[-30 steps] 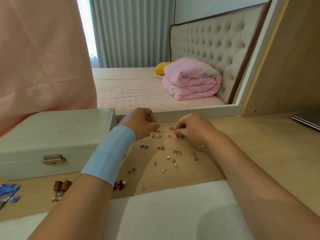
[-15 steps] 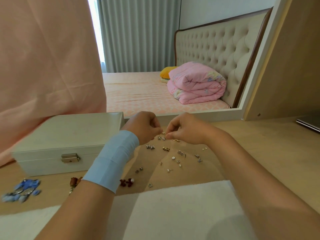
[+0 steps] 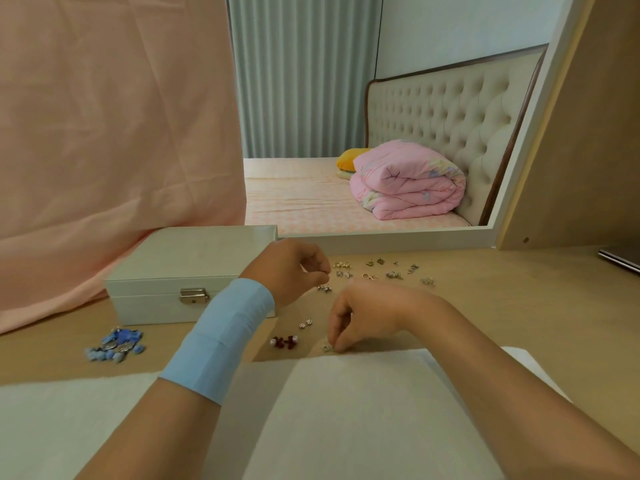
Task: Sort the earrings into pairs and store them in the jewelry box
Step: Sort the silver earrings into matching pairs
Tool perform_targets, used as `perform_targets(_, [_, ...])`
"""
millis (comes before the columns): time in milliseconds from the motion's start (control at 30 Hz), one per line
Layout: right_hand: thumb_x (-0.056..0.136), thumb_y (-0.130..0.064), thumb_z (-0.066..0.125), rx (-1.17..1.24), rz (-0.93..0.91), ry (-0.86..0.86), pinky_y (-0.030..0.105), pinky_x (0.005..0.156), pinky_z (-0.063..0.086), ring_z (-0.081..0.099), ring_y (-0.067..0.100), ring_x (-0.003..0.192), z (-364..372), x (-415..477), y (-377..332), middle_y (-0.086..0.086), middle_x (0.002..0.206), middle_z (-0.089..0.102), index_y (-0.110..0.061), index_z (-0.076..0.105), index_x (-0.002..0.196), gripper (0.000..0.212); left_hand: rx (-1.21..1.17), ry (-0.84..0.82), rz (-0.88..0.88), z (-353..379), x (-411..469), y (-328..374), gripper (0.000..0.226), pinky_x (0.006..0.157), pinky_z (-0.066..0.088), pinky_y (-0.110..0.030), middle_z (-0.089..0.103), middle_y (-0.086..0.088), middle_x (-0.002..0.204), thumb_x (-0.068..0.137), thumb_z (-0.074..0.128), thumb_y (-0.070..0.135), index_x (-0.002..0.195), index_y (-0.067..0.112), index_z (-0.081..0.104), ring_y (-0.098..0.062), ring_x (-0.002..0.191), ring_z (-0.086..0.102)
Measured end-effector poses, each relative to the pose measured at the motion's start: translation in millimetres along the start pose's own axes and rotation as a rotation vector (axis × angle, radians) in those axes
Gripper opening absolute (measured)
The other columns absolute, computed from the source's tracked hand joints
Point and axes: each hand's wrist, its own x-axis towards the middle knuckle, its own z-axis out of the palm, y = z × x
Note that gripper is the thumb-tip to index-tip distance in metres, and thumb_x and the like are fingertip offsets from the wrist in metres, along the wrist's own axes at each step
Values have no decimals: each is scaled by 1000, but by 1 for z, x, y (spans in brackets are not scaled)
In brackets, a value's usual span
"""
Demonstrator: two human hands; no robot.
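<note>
On the wooden worktop (image 3: 485,306), just beyond a white cloth (image 3: 346,410), our right hand (image 3: 367,311) bends down and pinches a small silver earring (image 3: 326,347) between thumb and fingertips, right at the cloth's far edge. Our left hand (image 3: 294,268), with a pale blue wristband (image 3: 221,337) behind it, hovers further back, fingers curled and thumb meeting forefinger; we cannot tell whether anything is caught between them. Just under those fingertips lies a silver pair (image 3: 324,288). The jewelry box (image 3: 173,268) sits to the left with its lid down and its metal clasp (image 3: 194,295) facing us; its right end is hidden behind the left wrist. Between the two hands we see two tiny studs (image 3: 305,323) and a dark red pair (image 3: 284,341). A blue cluster of earrings (image 3: 114,344) lies in front of the box. A loose row of gold and silver earrings (image 3: 375,270) stretches along the back, near the mirror frame (image 3: 381,239).
</note>
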Motion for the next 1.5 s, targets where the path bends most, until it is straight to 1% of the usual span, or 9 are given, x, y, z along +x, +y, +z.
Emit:
perform_targets(167, [90, -28, 73, 336, -39, 146, 29, 65, 50, 59, 9, 65, -15, -1, 3, -11, 80, 76, -24, 79, 86, 8, -40, -26, 6, 0, -2, 0, 12, 68, 43, -15, 68, 22, 75, 81, 78, 24, 77, 35, 73, 2, 63, 55])
perform_targets(300, [99, -30, 63, 589, -15, 210, 27, 51, 33, 48, 12, 55, -27, -2, 7, -5, 92, 79, -14, 77, 102, 22, -78, 78, 67, 3, 4, 3, 16, 71, 46, -18, 67, 19, 75, 78, 79, 26, 75, 37, 68, -1, 72, 58])
perform_targets(467, [97, -29, 67, 801, 40, 256, 19, 46, 31, 48, 11, 55, -31, 1, 27, 4, 101, 79, -14, 75, 112, 22, -37, 135, 95, 11, 19, 13, 19, 78, 51, -29, 64, 24, 71, 77, 78, 34, 68, 41, 64, -9, 82, 60])
perform_targets(567, [93, -23, 72, 874, 27, 309, 17, 44, 28, 46, 9, 55, -36, 0, 42, 6, 101, 78, -14, 77, 110, 20, -52, 129, 105, 18, 30, 22, 11, 73, 49, -23, 65, 23, 77, 78, 78, 34, 72, 36, 69, -7, 77, 59])
perform_targets(700, [90, -21, 75, 859, 55, 346, 20, 48, 26, 47, 10, 55, -43, -3, 61, 5, 96, 79, -14, 78, 100, 13, -84, 70, 92, 27, 44, 32, 7, 60, 43, -4, 68, 18, 78, 79, 79, 29, 80, 32, 72, -2, 70, 59])
perform_targets(933, [80, -19, 85, 600, 228, 480, 17, 43, 35, 48, 9, 50, -43, -4, 94, -11, 68, 70, -19, 80, 88, 10, 77, -235, 5, 61, 52, 31, 9, 75, 46, -19, 66, 22, 86, 84, 74, 31, 84, 39, 72, 3, 74, 56])
perform_targets(1033, [77, -14, 86, 580, 234, 467, 23, 53, 46, 53, 10, 55, -38, 0, 102, -14, 81, 75, -20, 80, 85, 12, 151, -333, 10, 71, 53, 35, 6, 80, 47, -21, 63, 24, 87, 83, 75, 37, 86, 41, 76, 2, 79, 56])
perform_targets(1233, [77, -14, 87, 527, 235, 440, 24, 57, 47, 54, 7, 53, -34, 7, 104, -11, 85, 74, -21, 78, 83, 13, 260, -372, 50, 78, 56, 31, 7, 92, 49, -28, 63, 18, 98, 82, 76, 39, 88, 41, 77, -6, 93, 58])
perform_targets(1500, [80, -19, 85, 468, 202, 452, 19, 58, 45, 58, -3, 60, -31, 11, 91, -11, 84, 73, -24, 79, 82, 8, 265, -354, 16, 65, 57, 20, 15, 85, 46, -23, 60, 23, 90, 84, 74, 37, 98, 40, 73, -1, 83, 55])
